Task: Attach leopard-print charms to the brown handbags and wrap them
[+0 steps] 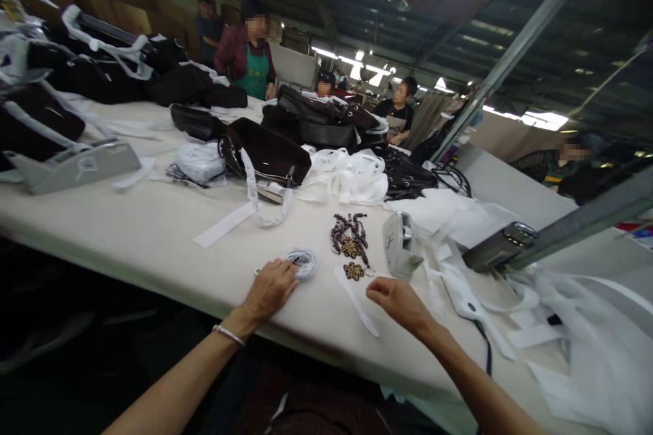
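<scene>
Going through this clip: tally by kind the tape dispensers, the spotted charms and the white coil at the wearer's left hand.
Tape dispensers: 2
Spotted charms, visible ones only: 2
White coil: 1
Total: 5

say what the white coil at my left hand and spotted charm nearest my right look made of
White coil: perhaps plastic-wrapped cord, given its pale, smooth loops. Spotted charm: possibly printed fabric or leather, matte, no gloss showing; its ring looks metal, silvery.
</scene>
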A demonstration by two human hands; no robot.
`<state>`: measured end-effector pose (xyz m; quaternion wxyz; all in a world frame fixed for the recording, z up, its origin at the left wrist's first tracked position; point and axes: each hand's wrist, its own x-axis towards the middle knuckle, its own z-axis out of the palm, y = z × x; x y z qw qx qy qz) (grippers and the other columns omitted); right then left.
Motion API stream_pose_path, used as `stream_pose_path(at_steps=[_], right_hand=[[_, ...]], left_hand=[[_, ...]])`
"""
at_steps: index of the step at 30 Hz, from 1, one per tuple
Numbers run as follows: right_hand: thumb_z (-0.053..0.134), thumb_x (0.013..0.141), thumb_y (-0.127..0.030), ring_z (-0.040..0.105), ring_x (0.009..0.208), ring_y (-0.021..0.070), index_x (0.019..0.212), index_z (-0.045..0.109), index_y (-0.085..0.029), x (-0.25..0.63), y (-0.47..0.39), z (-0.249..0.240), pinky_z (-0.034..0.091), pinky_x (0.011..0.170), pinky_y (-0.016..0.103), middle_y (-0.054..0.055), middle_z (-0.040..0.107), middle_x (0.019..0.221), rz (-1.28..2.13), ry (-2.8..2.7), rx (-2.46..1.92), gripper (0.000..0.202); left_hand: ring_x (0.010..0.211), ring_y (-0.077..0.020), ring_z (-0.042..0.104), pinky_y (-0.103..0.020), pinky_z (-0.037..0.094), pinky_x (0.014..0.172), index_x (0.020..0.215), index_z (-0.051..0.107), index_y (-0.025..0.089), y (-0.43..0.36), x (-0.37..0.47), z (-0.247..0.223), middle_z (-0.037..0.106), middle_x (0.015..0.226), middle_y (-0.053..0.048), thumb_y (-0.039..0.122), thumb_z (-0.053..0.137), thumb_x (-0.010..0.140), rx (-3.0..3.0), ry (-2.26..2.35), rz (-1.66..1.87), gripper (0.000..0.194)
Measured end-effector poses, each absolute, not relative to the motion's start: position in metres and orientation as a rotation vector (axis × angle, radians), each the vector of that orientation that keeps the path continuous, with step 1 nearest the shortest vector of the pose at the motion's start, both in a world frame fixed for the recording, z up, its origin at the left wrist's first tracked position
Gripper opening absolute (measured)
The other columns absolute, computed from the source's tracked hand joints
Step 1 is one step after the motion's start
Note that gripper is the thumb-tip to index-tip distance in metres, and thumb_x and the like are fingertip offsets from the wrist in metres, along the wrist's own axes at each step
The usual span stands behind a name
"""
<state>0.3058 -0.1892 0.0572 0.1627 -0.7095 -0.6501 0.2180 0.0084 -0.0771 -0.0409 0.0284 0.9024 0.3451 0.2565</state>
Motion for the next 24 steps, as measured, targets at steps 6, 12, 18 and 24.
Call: stream_pose_path(at_steps=[6, 12, 18, 24], right_hand=[[0.058, 0.082, -0.012, 0.067, 0.094, 0.0257, 0.098, 0.069, -0.013, 0.252, -0.162, 0.034, 0.049, 0.08, 0.032, 0.014, 0.072, 0.101, 0.247, -2.255, -2.283, 0.019], [0.037, 0.085, 0.004, 0.066, 0.092, 0.0293, 0.098, 0.065, -0.008, 0.218, -0.148, 0.013, 0.05, 0.073, 0.037, 0.024, 0.068, 0.097, 0.047, -2.183, -2.365, 0.033], [0.04, 0.086, 0.002, 0.067, 0.087, 0.0239, 0.088, 0.066, -0.012, 0.243, -0.141, 0.017, 0.048, 0.074, 0.033, 0.017, 0.071, 0.095, -0.033, -2.14, -2.276, 0.03], [0.047, 0.091, -0.036, 0.058, 0.054, 0.0123, 0.083, 0.067, -0.019, 0.24, -0.139, 0.038, 0.043, 0.052, 0.022, 0.0, 0.069, 0.072, 0.63, -1.611, -1.906, 0.027]], left_hand=[[0.094, -0.0246, 0.056, -0.037, 0.045, 0.086, 0.109, 0.063, 0.017, -0.077, 0.009, -0.041, 0.065, 0.1, -0.01, 0.023, 0.054, 0.092, 2.773, 1.084, 0.809, 0.02], [0.096, -0.0229, 0.059, -0.037, 0.047, 0.09, 0.104, 0.064, 0.018, -0.077, 0.01, -0.039, 0.067, 0.1, -0.008, 0.023, 0.053, 0.092, 2.618, 1.117, 0.926, 0.017], [0.083, -0.0206, 0.06, -0.031, 0.047, 0.08, 0.09, 0.07, 0.019, -0.07, 0.006, -0.014, 0.067, 0.086, -0.003, 0.033, 0.066, 0.081, 1.863, 1.209, 1.099, 0.017], [0.054, -0.0108, 0.052, -0.021, 0.045, 0.052, 0.078, 0.068, 0.013, -0.075, -0.001, 0.005, 0.063, 0.066, 0.0, 0.048, 0.074, 0.071, 0.806, 0.921, 1.124, 0.036]])
